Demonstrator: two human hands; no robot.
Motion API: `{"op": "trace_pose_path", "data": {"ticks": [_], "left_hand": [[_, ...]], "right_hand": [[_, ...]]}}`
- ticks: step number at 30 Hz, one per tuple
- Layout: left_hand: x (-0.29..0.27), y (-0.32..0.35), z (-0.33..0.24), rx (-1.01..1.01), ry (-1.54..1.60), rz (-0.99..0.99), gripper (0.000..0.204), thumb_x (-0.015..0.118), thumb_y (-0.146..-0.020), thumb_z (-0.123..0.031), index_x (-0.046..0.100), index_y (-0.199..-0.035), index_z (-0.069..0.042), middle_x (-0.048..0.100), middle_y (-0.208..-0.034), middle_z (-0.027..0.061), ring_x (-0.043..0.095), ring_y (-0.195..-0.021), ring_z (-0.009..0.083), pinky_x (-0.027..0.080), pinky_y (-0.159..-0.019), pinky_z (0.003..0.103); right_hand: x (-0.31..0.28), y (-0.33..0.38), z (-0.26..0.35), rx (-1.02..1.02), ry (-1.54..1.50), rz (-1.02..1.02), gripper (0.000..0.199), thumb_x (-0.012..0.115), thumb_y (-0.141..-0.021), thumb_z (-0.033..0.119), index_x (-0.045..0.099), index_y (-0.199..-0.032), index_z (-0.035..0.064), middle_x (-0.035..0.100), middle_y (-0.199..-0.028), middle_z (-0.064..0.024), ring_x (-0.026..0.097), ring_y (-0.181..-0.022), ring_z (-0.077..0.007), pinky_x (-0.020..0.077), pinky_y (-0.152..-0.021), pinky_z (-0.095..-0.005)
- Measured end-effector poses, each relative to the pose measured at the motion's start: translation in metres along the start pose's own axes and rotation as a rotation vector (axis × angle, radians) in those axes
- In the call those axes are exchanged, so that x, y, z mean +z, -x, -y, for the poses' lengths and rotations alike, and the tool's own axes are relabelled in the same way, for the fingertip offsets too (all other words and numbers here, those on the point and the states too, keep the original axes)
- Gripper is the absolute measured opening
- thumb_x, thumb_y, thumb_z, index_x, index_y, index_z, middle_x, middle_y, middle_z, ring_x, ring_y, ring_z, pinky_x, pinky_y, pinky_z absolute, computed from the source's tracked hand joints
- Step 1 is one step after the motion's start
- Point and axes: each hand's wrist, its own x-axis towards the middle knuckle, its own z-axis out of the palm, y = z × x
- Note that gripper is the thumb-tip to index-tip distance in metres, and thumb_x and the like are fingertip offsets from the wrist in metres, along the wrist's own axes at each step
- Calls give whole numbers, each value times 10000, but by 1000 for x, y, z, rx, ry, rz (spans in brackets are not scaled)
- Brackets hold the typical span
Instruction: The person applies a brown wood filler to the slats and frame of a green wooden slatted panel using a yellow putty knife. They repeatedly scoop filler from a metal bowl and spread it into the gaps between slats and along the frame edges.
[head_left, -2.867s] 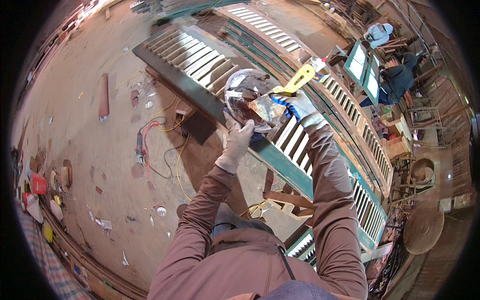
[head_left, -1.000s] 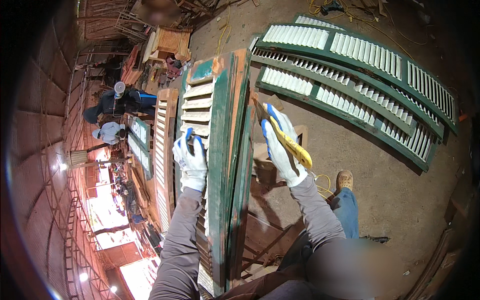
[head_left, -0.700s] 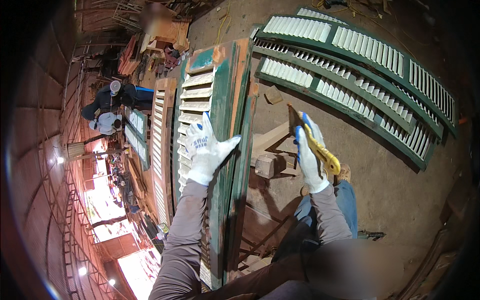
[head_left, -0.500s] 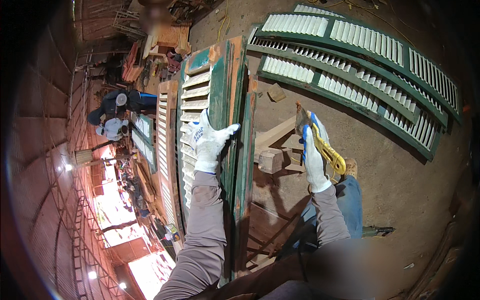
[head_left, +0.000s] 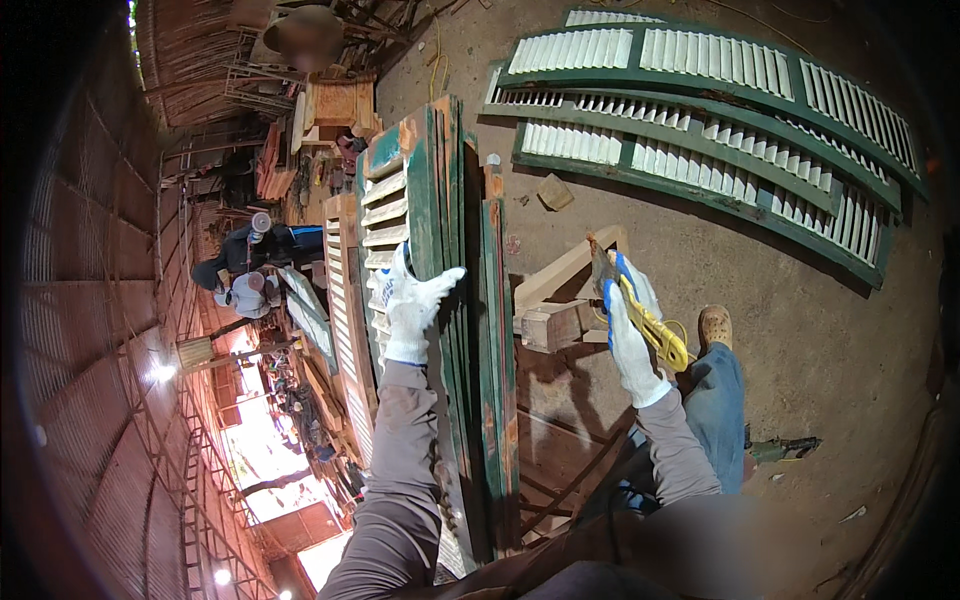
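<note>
My left hand (head_left: 409, 305), in a white glove with blue patches, rests on a green-framed louvred shutter (head_left: 427, 215) standing on edge. Its fingers lie by the off-white slats, and the thumb stretches out across the green frame. The paint is worn to bare wood at the shutter's top end. To the right, my gloved right hand (head_left: 628, 335) is closed round a scraper (head_left: 655, 332) with a yellow handle. The blade points up and away from me, brownish at its tip, and is apart from the shutter. The palm hides part of the handle.
More louvred shutters (head_left: 690, 165) lie on the floor at the far right. A wooden trestle (head_left: 555, 325) and a wood offcut (head_left: 554, 192) are between. A power tool (head_left: 785, 449) lies right of my leg. At the left, a co-worker (head_left: 245, 270) bends over another panel (head_left: 312, 318).
The view has shifted slightly, and the shutter's top end now sits lower in it. My left hand stays on the shutter. My right hand keeps its hold on the scraper, nearly unmoved.
</note>
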Motion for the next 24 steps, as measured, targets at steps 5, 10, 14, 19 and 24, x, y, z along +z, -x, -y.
{"op": "trace_pose_path", "data": {"ticks": [5, 10, 14, 19, 24], "left_hand": [[1, 16, 5, -13, 265, 34, 827, 917, -781, -249, 473, -1436, -8, 723, -1151, 143, 694, -1009, 257, 498, -1005, 420], [-20, 6, 18, 670, -696, -223, 584, 854, -856, -307, 629, -1346, -83, 675, -1221, 125, 635, -1057, 260, 479, -992, 398], [-52, -54, 38, 394, -751, -207, 381, 605, -1055, -246, 595, -1395, -74, 636, -1181, 148, 584, -1033, 312, 446, -944, 453], [-36, -88, 109, 386, -540, -128, 542, 377, -1132, -345, 370, -1578, -37, 443, -1584, 178, 427, -1397, 362, 275, -1181, 444], [-25, -91, 84, 229, -236, -138, 512, 407, -1128, -317, 428, -1536, -9, 494, -1533, 171, 435, -1414, 322, 304, -1184, 419]], "right_hand": [[19, -25, 26, -158, 134, 64, 378, 563, -1064, 180, 578, -1401, 9, 607, -1364, -153, 599, -1245, -284, 456, -1083, -390], [72, -77, 20, -330, 169, 35, 421, 649, -986, 179, 612, -1376, 26, 657, -1264, -180, 611, -1160, -369, 488, -1015, -443], [128, -118, 8, -525, 276, -67, 506, 732, -908, 192, 610, -1392, 102, 646, -1285, -97, 611, -1123, -308, 521, -979, -414], [181, -137, -3, -606, 335, -100, 613, 811, -824, 163, 608, -1403, 150, 629, -1317, -76, 593, -1150, -323, 527, -969, -427], [201, -157, -19, -693, 388, -165, 605, 822, -779, 155, 649, -1357, 188, 614, -1322, -39, 595, -1116, -315, 541, -943, -442]]}}
